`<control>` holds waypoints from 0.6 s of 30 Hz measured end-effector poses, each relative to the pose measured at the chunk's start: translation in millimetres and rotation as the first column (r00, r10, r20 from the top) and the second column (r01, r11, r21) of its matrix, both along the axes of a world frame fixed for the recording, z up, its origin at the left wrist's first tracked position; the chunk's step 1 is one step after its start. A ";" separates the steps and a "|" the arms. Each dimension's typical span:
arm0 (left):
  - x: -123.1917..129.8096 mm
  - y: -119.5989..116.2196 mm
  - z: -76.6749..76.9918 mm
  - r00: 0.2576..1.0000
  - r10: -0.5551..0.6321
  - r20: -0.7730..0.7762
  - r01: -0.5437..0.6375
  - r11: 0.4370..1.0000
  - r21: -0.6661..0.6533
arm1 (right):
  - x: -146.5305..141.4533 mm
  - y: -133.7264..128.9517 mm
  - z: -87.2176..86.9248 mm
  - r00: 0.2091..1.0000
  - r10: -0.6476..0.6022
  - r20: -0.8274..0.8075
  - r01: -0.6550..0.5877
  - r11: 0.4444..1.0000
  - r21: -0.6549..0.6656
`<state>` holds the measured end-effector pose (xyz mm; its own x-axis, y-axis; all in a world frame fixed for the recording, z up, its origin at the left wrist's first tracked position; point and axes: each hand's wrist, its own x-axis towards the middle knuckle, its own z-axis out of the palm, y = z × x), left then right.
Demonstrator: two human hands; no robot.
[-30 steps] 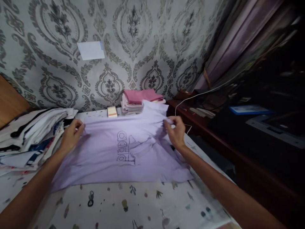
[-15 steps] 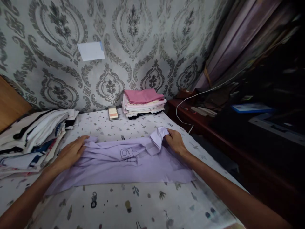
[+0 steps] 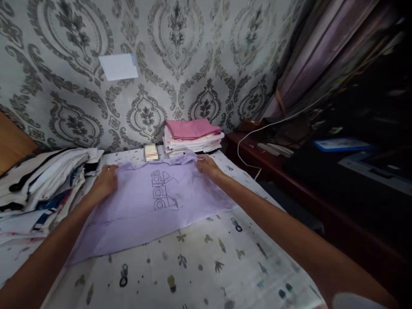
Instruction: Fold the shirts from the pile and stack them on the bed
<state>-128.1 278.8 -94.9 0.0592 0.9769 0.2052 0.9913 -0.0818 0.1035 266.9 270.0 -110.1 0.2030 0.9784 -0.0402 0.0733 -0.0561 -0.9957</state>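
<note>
While lettering (image 3: pixel 158 189) runs forward, the shirt (image 3: pixel 137 210) stretches crosswise.

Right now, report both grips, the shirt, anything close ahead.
Left grip at lilac shirt's far-left corner; right grip at its far edge. Shirt spread, print showing. Pink-topped stack just beyond.

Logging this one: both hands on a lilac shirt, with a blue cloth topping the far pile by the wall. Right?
Not blue: the head view shows a pink cloth topping the far pile by the wall. The left hand and right hand are on the lilac shirt.
</note>
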 end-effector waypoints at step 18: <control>-8.7 -151.6 6.2 0.886 -0.452 0.105 0.448 0.775 -0.446 | 10.0 -95.8 4.8 0.389 0.178 0.904 -0.263 0.962 -0.077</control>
<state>-136.8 127.2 -88.7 0.5149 0.8208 -0.2472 0.8539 -0.4657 0.2323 277.0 174.2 -105.3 -0.1424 0.9856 0.0917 0.9225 0.1657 -0.3486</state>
